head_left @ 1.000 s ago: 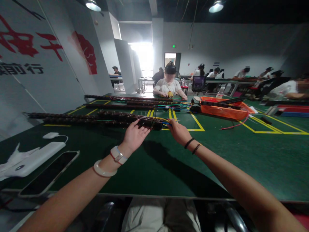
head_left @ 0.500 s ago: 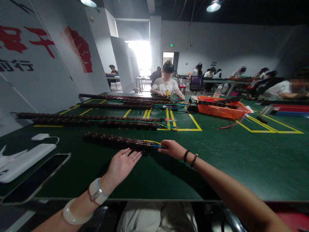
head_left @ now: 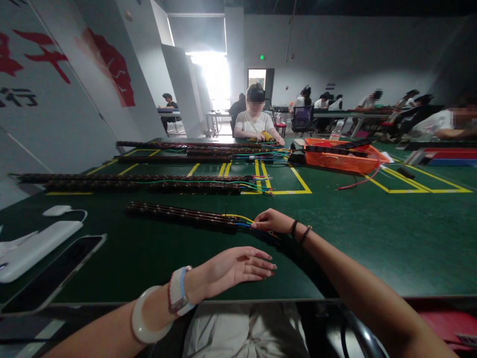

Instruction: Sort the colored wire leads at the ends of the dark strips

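On the table (head_left: 372,233), R hand (head_left: 274,221) is pinching wires (head_left: 243,217) at the end of the short dark bundle (head_left: 182,215); L hand (head_left: 238,268) is holding nothing, palm open; light pinch w/o tugging is prob. working best

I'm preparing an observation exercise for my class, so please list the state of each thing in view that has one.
Left hand: open, holding nothing.
Right hand: pinching wires.
Short bundle: lying across the table, wires out at one end.
Long bundle: lying behind the short one.
Phone: lying flat, screen dark.
Orange basket: open-topped, dark strips inside.
Bottle: standing.
Green sign: lit.
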Motion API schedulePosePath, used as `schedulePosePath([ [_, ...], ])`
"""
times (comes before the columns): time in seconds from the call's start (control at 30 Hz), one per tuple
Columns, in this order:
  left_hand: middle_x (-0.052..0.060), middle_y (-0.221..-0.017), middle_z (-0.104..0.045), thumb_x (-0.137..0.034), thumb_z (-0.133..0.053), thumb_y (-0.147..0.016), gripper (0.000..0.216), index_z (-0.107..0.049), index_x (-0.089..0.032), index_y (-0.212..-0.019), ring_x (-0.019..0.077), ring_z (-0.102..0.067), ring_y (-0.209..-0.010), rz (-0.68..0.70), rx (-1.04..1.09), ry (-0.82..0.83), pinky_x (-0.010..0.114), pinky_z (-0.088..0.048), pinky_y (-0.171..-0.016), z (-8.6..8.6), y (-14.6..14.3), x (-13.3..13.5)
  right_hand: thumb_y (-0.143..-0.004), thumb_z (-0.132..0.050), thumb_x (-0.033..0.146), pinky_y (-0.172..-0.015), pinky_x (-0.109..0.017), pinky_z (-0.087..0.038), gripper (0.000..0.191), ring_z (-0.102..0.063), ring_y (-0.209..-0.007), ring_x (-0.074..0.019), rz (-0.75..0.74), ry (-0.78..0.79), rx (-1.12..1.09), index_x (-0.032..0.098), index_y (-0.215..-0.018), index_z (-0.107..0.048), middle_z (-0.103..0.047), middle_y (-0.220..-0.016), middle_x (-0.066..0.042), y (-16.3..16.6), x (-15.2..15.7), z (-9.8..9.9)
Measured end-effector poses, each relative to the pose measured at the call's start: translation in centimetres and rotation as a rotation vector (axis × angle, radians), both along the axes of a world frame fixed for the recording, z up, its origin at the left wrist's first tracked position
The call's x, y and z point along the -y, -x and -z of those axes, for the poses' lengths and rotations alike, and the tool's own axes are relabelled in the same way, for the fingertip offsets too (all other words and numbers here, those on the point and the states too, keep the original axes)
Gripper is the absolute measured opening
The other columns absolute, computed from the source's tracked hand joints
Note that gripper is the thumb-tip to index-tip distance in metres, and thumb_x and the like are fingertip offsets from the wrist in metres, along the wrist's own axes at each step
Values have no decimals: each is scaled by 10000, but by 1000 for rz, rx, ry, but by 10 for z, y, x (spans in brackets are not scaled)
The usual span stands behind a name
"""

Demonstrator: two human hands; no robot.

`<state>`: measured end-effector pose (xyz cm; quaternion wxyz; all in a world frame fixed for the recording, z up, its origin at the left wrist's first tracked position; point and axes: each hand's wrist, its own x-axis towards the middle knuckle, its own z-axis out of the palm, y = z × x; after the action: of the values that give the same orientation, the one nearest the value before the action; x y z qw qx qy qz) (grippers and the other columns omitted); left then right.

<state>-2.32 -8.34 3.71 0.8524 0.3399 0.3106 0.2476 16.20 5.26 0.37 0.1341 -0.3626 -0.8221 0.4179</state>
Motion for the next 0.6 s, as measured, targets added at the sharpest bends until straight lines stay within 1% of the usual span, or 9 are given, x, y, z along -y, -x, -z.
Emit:
schedulePosePath([
  [0.03, 193, -1150, -609, -274, -478, -826, 333, -613, -73, -1055, 248, -581, -1066, 26, -12, -36, 386, -338, -1007, 1, -7, -6, -754, -544, 582, -503, -200, -332, 507, -417, -534, -78, 0, 13, -17, 114, -880, -696, -586, -631, 7, -1, -1, 1],
  [0.13, 174, -1103, -631, -304, -474, -828, 323, -633, -95, -1015, 237, -597, -1029, 177, -42, -80, 380, -351, -991, 5, -27, -24, -756, -528, 602, -485, -196, -316, 531, -382, -511, -70, 22, 50, -48, 121, -910, -694, -577, -617, 18, -2, -4, 5],
  [0.23, 151, -1032, -657, -290, -444, -834, 312, -647, -105, -982, 218, -617, -976, 223, -59, -110, 377, -363, -978, 7, -42, -37, -757, -518, 616, -498, -196, -337, 555, -399, -515, -72, 31, 91, -66, 115, -924, -689, -578, -615, 20, -2, -4, 7],
  [0.33, 142, -1024, -663, -282, -418, -842, 324, -652, -106, -982, 217, -619, -976, 279, -75, -115, 380, -364, -974, 12, -52, -47, -759, -534, 600, -519, -195, -363, 534, -452, -555, -84, -29, 75, -54, 118, -928, -687, -613, -669, 8, -1, -1, 7],
  [0.4, 143, -1036, -662, -294, -417, -846, 334, -650, -102, -990, 225, -614, -993, 329, -63, -102, 386, -362, -975, 16, -55, -53, -753, -561, 579, -535, -195, -372, 500, -485, -589, -94, -60, 24, -33, 121, -908, -689, -635, -700, 1, 0, 0, 7],
  [0.47, 146, -1043, -661, -299, -420, -848, 336, -649, -97, -991, 231, -611, -1004, 357, -45, -78, 392, -359, -980, 20, -55, -57, -763, -568, 554, -552, -200, -376, 463, -506, -610, -104, -51, -39, -18, 124, -882, -692, -647, -708, -6, 2, 2, 8],
  [0.53, 151, -1035, -666, -284, -424, -847, 329, -645, -86, -990, 233, -616, -1000, 334, -32, -39, 398, -354, -988, 24, -54, -60, -787, -564, 517, -599, -216, -380, 408, -524, -642, -113, -26, -148, -16, 138, -856, -699, -657, -728, -15, 4, 3, 7],
  [0.6, 163, -1023, -669, -262, -434, -843, 325, -633, -65, -1007, 233, -625, -982, 274, -5, 9, 402, -347, -997, 27, -50, -63, -808, -573, 463, -698, -250, -367, 325, -533, -688, -121, -5, -325, -1, 168, -829, -708, -659, -746, -18, 5, 4, 5],
])
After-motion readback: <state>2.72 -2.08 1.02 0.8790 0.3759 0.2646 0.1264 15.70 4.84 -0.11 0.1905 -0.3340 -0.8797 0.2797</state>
